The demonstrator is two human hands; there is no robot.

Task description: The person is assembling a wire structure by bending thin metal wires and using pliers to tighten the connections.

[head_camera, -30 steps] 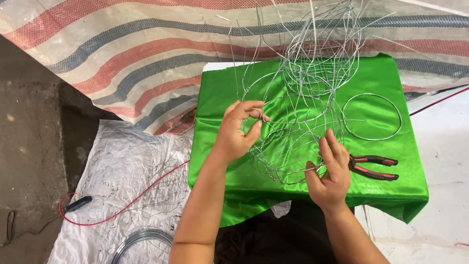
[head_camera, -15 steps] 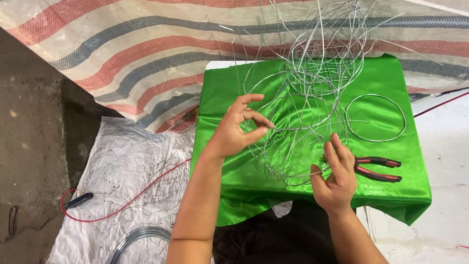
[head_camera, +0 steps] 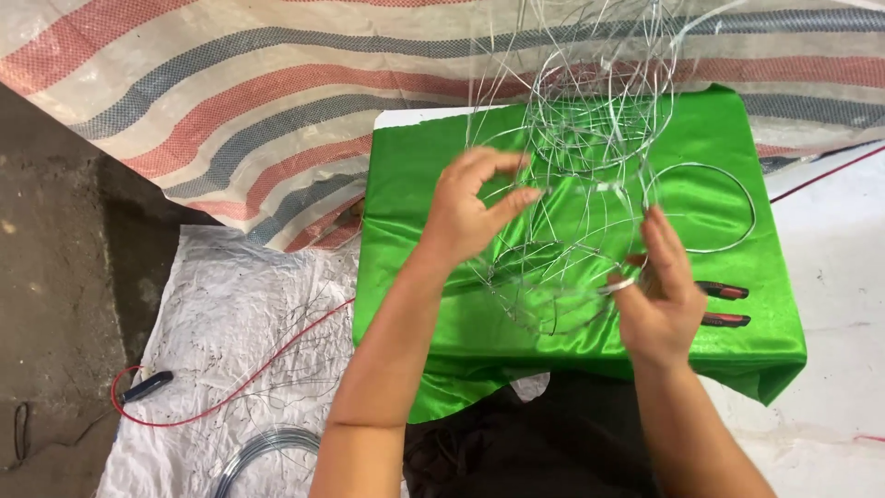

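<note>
A tangled frame of thin silver wire (head_camera: 590, 157) stands on a bright green satin cloth (head_camera: 424, 277). My left hand (head_camera: 470, 207) is raised at the frame's left side, fingers curled around thin wire strands. My right hand (head_camera: 654, 295) is at the frame's lower right, its fingers pinching a wire hoop at the frame's bottom rim. A separate wire ring (head_camera: 705, 207) lies flat on the cloth to the right. Red-handled pliers (head_camera: 724, 304) lie on the cloth just right of my right hand, partly hidden by it.
A striped red, grey and white tarp (head_camera: 230, 101) hangs behind the cloth. A white crumpled sack (head_camera: 230, 323) lies on the floor at left, with a red cable (head_camera: 230, 392) and a coil of wire (head_camera: 267, 452). Bare concrete floor (head_camera: 46, 277) is at far left.
Both hands have shifted slightly upward and rightward on the wire frame. My left hand's fingers have spread a little. The pliers and the loose ring have not moved.
</note>
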